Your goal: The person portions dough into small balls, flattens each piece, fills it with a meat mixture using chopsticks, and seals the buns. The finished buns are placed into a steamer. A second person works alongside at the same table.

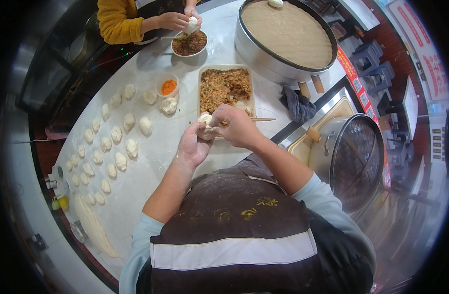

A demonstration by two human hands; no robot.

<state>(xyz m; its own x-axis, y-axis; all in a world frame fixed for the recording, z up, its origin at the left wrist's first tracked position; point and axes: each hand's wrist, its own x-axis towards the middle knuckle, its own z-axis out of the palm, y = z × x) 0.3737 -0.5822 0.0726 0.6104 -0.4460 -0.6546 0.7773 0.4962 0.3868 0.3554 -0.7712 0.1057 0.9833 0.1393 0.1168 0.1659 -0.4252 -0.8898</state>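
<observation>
A small dough bun (205,119) rests in my left hand (195,144), just over the near edge of a rectangular tray of chopped filling (219,86). My right hand (236,126) pinches the bun's top edge from the right. Chopsticks (264,119) lie across the tray's near right corner, partly hidden behind my right hand. Flour dusts both hands. Left of the tray are a round tub of orange crumbs (169,87) and a larger dough piece (169,106). Several dough pieces (116,134) stand in rows at the left, beside a long dough strip (90,224).
Across the table a co-worker's hands (174,21) hold a bun over a bowl of filling (189,45). A large lined steamer (288,35) stands at the back right, a dark cloth (298,104) near its handles. A lidded steamer pot (356,161) is at the right.
</observation>
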